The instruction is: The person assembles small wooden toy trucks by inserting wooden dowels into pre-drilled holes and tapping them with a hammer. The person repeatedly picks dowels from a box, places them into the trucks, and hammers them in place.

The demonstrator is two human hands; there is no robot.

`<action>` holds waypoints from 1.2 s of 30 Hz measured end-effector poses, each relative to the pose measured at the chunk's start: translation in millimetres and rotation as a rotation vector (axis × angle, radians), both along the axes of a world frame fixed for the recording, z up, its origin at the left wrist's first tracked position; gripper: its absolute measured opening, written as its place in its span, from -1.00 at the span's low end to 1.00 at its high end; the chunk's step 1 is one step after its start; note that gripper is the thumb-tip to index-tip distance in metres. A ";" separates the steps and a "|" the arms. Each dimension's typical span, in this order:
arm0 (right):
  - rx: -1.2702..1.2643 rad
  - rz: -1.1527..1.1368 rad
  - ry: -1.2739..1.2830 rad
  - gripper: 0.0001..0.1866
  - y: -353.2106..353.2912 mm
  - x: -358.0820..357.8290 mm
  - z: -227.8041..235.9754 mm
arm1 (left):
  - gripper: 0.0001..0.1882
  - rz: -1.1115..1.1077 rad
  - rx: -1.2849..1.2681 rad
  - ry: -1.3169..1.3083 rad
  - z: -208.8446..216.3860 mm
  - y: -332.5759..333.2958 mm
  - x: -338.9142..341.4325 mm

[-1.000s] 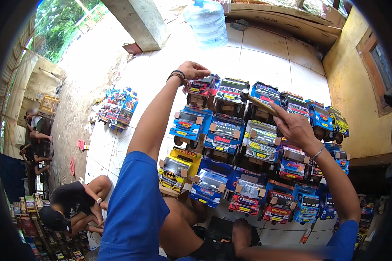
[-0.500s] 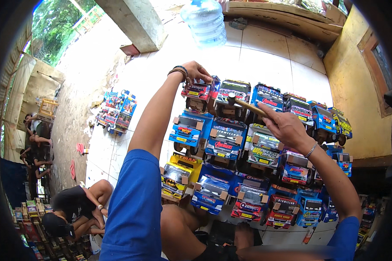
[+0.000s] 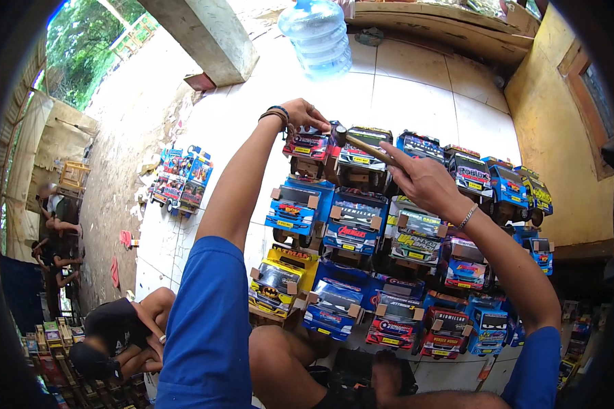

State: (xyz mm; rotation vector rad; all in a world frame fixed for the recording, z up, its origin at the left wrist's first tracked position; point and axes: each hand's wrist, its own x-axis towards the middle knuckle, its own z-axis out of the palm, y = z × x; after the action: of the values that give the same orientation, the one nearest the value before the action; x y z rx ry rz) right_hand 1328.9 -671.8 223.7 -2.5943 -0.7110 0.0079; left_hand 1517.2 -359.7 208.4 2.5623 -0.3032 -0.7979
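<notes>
My left hand (image 3: 303, 114) is at the far left corner of a group of toy trucks, above a red toy truck (image 3: 307, 147). Its thumb and fingers pinch together at that truck's upper right edge; whatever is between them is too small to make out. In my right hand (image 3: 430, 178) is a hammer (image 3: 368, 148), gripped by its wooden handle. The dark hammer head is beside my left fingertips, close to the red truck's right side. A white-fronted toy truck (image 3: 363, 155) stands under the handle.
Several more toy trucks, such as a yellow one (image 3: 278, 281) and a blue one (image 3: 333, 307), stand in rows toward me. A blue water jug (image 3: 317, 37) is on the tiles (image 3: 416, 75) beyond. Another person (image 3: 119, 334) sits at the lower left, near more toy trucks (image 3: 182, 178).
The hammer head has moved left and slightly up toward my left fingertips, and my right hand has shifted left with it. My left hand stays at the red truck.
</notes>
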 end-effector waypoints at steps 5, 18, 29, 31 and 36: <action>-0.027 0.001 -0.038 -0.44 14.9 17.3 -8.5 | -0.52 0.004 -0.115 -0.003 -8.4 7.4 2.7; -0.087 0.016 -0.124 -0.39 47.0 36.6 -29.8 | -0.79 0.056 -0.173 0.049 -16.8 15.8 5.4; -0.088 0.030 -0.188 -0.34 51.6 37.9 -35.0 | -0.69 -0.009 -0.116 -0.024 -26.7 16.2 12.7; -0.107 0.043 -0.193 -0.32 52.0 38.3 -35.4 | -0.66 0.009 -0.160 0.036 -27.6 16.3 13.7; -0.127 0.039 -0.184 -0.32 50.9 38.8 -38.1 | -0.61 0.009 -0.164 0.050 -28.1 17.3 13.4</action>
State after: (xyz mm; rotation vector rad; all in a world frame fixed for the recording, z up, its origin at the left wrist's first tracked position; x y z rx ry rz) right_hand 1367.7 -620.9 185.6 -2.7264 -0.8523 -0.1818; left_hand 1530.6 -342.3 180.4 2.3862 -0.3266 -0.7984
